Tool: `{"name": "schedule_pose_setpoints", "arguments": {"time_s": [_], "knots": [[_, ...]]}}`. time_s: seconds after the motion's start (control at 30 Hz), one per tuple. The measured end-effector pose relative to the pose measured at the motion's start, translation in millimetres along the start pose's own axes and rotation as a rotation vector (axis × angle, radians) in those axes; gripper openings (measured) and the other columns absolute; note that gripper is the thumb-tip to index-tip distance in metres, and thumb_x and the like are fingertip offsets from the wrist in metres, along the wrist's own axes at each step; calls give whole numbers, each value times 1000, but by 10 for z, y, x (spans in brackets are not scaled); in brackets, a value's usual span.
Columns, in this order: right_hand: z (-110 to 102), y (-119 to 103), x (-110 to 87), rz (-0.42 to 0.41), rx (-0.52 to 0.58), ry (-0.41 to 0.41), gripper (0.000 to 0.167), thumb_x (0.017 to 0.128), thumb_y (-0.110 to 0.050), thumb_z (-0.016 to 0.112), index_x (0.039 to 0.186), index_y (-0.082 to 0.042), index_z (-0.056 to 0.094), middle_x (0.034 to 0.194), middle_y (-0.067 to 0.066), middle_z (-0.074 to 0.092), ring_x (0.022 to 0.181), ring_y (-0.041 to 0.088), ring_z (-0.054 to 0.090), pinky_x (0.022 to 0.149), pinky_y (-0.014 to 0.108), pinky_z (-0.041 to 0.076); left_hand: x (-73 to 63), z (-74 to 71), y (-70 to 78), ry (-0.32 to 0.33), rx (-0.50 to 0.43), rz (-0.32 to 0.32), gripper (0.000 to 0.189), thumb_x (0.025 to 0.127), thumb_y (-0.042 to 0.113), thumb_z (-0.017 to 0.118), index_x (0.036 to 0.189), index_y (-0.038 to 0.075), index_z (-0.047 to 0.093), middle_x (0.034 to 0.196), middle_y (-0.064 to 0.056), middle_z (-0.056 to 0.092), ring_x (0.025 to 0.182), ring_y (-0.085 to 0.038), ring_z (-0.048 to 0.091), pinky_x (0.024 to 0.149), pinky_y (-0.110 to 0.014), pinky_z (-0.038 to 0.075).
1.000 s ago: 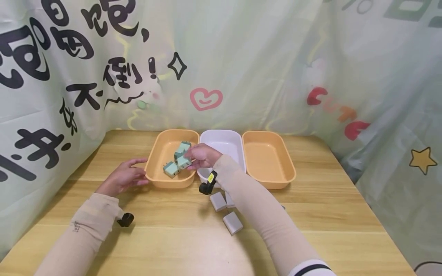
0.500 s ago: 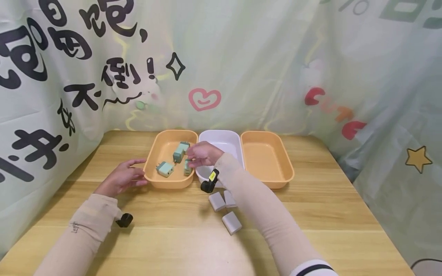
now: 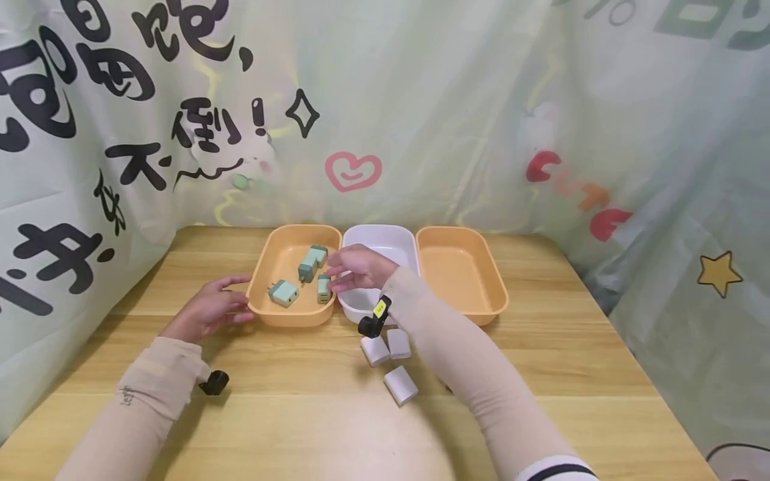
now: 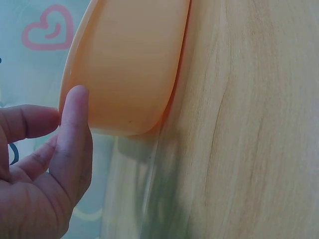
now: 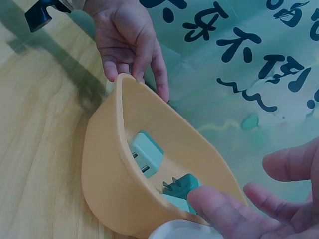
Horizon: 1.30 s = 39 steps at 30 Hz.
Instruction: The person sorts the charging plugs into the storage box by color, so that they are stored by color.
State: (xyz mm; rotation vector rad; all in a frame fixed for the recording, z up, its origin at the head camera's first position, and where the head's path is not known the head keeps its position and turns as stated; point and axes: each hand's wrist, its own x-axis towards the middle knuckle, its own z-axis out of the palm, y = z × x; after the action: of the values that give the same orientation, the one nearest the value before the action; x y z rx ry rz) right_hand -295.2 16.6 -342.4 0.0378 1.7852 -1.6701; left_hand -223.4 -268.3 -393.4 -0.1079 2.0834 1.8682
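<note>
Several green charger plugs lie in the left orange bin (image 3: pixel 301 315). One green plug (image 3: pixel 284 292) is alone near its left side, and a small upright one (image 3: pixel 323 288) stands by the right wall. Over that right wall hovers my right hand (image 3: pixel 363 267), its fingers spread apart with nothing between them; in the right wrist view the fingertips (image 5: pixel 207 199) are close to a plug. My left hand (image 3: pixel 210 308) touches the bin's left rim with fairly straight fingers, as the left wrist view also shows at the bin's wall (image 4: pixel 129 64).
A white bin (image 3: pixel 385 237) and another orange bin (image 3: pixel 463 274) stand in a row to the right. White block-like plugs (image 3: pixel 401 385) lie on the wooden table (image 3: pixel 289 414) before the white bin. A printed curtain (image 3: pixel 433 120) hangs behind.
My right hand has let go of a green plug by the bin's right wall, spread its fingers and drawn slightly right. The left plug shifted leftward. My left hand stays at the rim.
</note>
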Motion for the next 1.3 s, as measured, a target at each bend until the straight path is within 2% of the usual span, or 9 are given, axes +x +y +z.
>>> {"name": "schedule_pose_setpoints", "arguments": {"time_s": [0.1,0.23,0.4,0.63,0.9,1.13,1.3], "knots": [[-27,-5,-58,8,-2,-7,43,100,-10,47,141,0,41,137,27,46,117,44,54,86,39,57,-3,7,5,1,6,1,62,96,-4,44,151,-4,16,128,-35,44,90,-18,65,84,-33,58],[-76,0,-149,19,-14,-15,44,101,-13,44,143,-1,41,138,26,47,116,42,55,87,40,57,-3,11,5,6,8,-3,62,96,-4,44,151,-4,16,128,-35,44,88,-17,65,85,-34,58],[-153,51,-259,25,-60,-14,44,101,-17,43,143,-2,42,134,23,52,106,37,61,84,38,58,6,5,-11,4,-3,-3,63,96,-4,45,152,-4,15,127,-34,45,90,-19,65,85,-34,58],[-280,183,-432,9,-115,7,40,100,-22,49,134,-1,47,121,20,59,92,32,67,78,38,60,6,3,-25,-4,1,2,64,96,-3,47,152,-4,15,126,-31,47,93,-20,64,86,-34,57],[-405,334,-705,-28,-197,2,34,100,-18,49,130,0,50,119,20,60,93,32,67,80,41,59,-7,1,-5,-6,-8,5,64,96,-5,45,152,-5,14,123,-32,47,90,-18,65,85,-34,58],[-481,524,-893,-19,-229,18,27,99,-17,53,120,0,53,114,19,60,102,39,64,80,42,59,-19,5,23,-3,-6,5,64,96,-5,45,152,-5,14,126,-34,44,92,-19,65,85,-33,58],[-544,719,-983,-24,-291,17,23,98,-16,55,114,0,54,112,22,61,89,34,67,74,40,60,-17,10,20,-3,-3,3,64,96,-5,45,152,-5,14,127,-34,44,91,-18,65,84,-33,58]]}}
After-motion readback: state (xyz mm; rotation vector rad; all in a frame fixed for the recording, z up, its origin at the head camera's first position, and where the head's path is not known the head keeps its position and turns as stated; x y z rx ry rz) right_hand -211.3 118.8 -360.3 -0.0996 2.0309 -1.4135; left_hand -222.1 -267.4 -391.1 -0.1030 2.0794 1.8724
